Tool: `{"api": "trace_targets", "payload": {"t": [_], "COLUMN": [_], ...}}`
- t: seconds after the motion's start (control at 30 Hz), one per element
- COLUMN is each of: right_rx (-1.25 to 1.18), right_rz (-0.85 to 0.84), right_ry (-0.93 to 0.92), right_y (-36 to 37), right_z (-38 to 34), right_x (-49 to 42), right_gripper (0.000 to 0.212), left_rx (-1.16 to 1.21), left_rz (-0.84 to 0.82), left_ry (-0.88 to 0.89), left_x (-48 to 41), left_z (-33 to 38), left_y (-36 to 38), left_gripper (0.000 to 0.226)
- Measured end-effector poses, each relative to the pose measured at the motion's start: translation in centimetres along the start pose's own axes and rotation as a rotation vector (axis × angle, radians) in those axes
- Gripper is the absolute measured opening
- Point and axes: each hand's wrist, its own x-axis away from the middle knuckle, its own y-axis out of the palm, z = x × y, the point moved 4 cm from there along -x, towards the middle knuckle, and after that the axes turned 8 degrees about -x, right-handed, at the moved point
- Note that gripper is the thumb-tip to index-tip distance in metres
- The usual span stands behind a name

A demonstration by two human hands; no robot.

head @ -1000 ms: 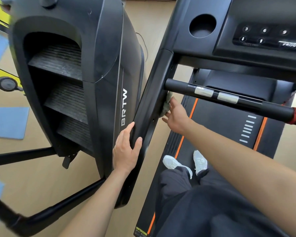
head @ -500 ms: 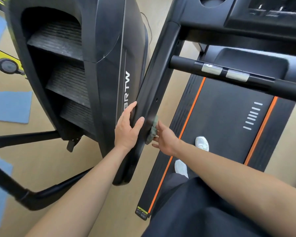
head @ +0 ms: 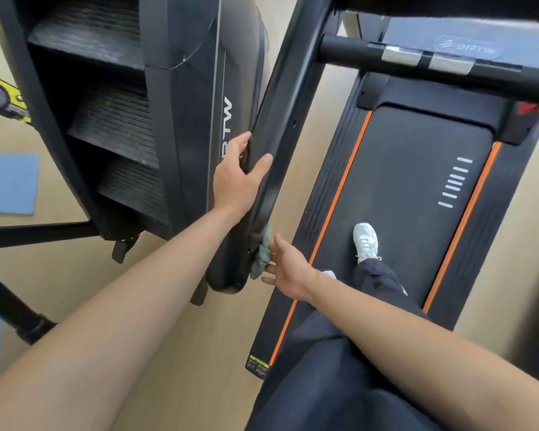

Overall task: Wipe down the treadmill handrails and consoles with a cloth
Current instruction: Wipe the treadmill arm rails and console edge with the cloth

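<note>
Right hand [head: 288,270] has its fingers [head: 269,268] pretty much straight and spread, flat-pressing a crumpled grey-green cloth [head: 263,251] against the inner face of the side handrail [head: 280,119], down near its rounded lower end. It's a push, with nothing curled round the cloth. The cloth looks soft and bunched, and most of it is squashed between the fingers and the rail, so I can't make out its real shape.

Just above those fingers on the same rail, the left hand [head: 235,178] grips it, thumb on the near face and the other fingers wrapped over the far edge out of sight.

The rail is smooth matte black plastic, long and flat-sided. Jammed right behind the left fingers is a big black stair climber [head: 122,104] with ribbed rubbery steps, its logo partly covered by the hand. To the right of the cloth hand runs the treadmill belt [head: 411,181], dark with orange stripes, with a white shoe [head: 365,241] on it. Further up there's a round crossbar [head: 417,57] with two silver plates, and the console above it is cut off. A blue mat [head: 8,183] lies on the tan floor far left.
</note>
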Motion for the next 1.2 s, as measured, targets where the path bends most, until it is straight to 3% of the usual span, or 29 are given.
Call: {"api": "trace_targets", "payload": {"t": [0.23, 0.47, 0.77, 1.07, 1.2], "right_rx": [-0.022, -0.139, -0.144, 0.040, 0.255], "right_rz": [0.008, 0.004, 0.030, 0.060, 0.114], "right_ry": [-0.024, -0.156, -0.406, -0.528, -0.604], "right_y": [-0.3, -0.1, 1.6, 4.3, 5.7], "right_z": [4.9, 4.0, -4.4, -14.8, -19.1], "right_x": [0.5, 0.6, 1.9, 4.9, 6.0], "right_gripper": [0.062, 0.061, 0.054, 0.046, 0.054], "left_rx": [0.037, 0.078, 0.095, -0.010, -0.031], "left_rz": [0.006, 0.026, 0.033, 0.036, 0.026], "left_ry": [-0.001, -0.001, -0.004, -0.045, -0.059], "left_x": [0.1, 0.0, -0.3, 0.2, 0.1], "left_z": [-0.2, -0.5, -1.1, -0.5, -0.3], "left_y": [0.1, 0.2, 0.5, 0.2, 0.1], "left_gripper": [0.055, 0.055, 0.058, 0.055, 0.055]}}
